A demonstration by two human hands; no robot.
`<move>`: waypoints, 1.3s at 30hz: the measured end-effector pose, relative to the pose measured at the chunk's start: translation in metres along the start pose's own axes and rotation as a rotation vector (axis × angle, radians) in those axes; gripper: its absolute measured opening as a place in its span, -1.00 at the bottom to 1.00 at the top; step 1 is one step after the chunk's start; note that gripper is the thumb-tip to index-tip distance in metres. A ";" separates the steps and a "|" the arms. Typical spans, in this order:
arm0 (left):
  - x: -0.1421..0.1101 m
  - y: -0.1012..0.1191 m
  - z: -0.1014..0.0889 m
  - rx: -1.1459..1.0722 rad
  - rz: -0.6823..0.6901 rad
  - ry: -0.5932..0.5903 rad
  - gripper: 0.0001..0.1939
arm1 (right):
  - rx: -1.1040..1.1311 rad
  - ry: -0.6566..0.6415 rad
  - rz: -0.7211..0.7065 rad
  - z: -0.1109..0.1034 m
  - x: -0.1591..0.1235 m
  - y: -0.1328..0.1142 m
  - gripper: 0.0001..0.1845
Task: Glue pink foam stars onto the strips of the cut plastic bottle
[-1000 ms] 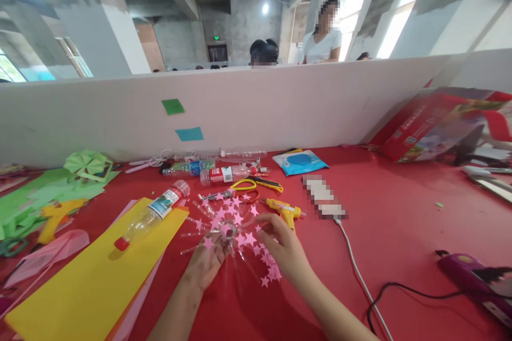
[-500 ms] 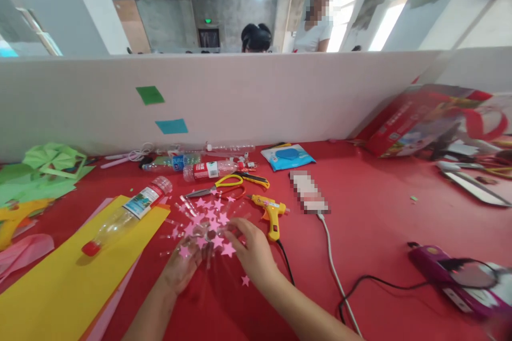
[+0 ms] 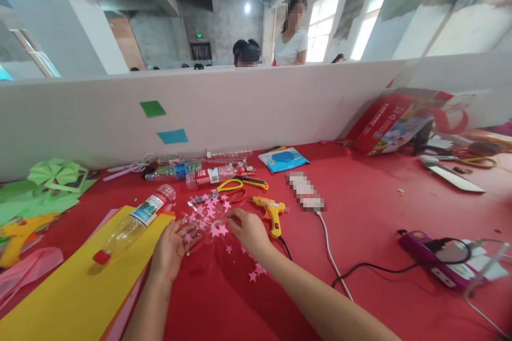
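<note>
A clear plastic bottle piece (image 3: 219,224), cut into strips, is in front of me with pink paper stars (image 3: 210,205) spread over it. My left hand (image 3: 172,245) holds its left side, fingers partly hidden by the clear strips. On the other side my right hand (image 3: 250,232) has thumb and fingertips pinched together at the piece's right edge; what is between them is too small to make out. A few loose pink stars (image 3: 253,277) lie on the red table below my right wrist. Just beyond the piece are yellow-and-red-handled scissors (image 3: 230,185), partly covered.
A yellow glue gun (image 3: 274,213) lies right of my right hand, its black cord running to a purple power strip (image 3: 430,261). A labelled bottle (image 3: 138,221) rests on yellow paper (image 3: 76,282) at left. Several bottles, a cutter (image 3: 252,182) and a wipes pack (image 3: 284,160) line the back.
The star-covered piece has tilted and its splayed strips have drawn in. My left hand has moved up along its left side. More loose stars show on the table. The camera view has shifted.
</note>
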State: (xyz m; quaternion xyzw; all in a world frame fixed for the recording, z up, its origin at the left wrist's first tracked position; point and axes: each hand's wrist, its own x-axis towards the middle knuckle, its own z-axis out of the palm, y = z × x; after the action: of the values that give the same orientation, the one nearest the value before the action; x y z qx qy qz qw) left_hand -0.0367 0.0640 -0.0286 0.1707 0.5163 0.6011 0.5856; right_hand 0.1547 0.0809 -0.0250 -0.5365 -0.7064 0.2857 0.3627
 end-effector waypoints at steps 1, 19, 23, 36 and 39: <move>0.001 0.001 -0.001 0.024 0.000 0.003 -0.84 | -0.026 0.002 -0.004 0.002 0.002 0.001 -0.83; 0.009 -0.009 -0.002 0.396 0.343 0.119 -0.74 | -0.376 -0.054 -0.320 -0.057 -0.063 0.022 -0.89; 0.013 -0.008 -0.006 0.446 0.450 0.183 -0.69 | -0.562 -0.190 -0.432 -0.045 -0.089 0.018 -0.95; -0.089 0.003 0.037 0.429 0.703 -0.152 -0.82 | -0.738 -0.224 -0.479 -0.030 -0.085 0.017 -0.86; -0.101 -0.006 0.041 0.581 0.552 -0.416 -0.87 | -0.735 -0.229 -0.493 -0.030 -0.085 0.018 -0.89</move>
State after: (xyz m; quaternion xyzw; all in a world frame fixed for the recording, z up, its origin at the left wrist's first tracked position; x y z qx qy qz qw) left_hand 0.0256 -0.0096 0.0233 0.5763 0.4702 0.5179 0.4225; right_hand 0.2031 0.0042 -0.0398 -0.4103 -0.9030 -0.0213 0.1252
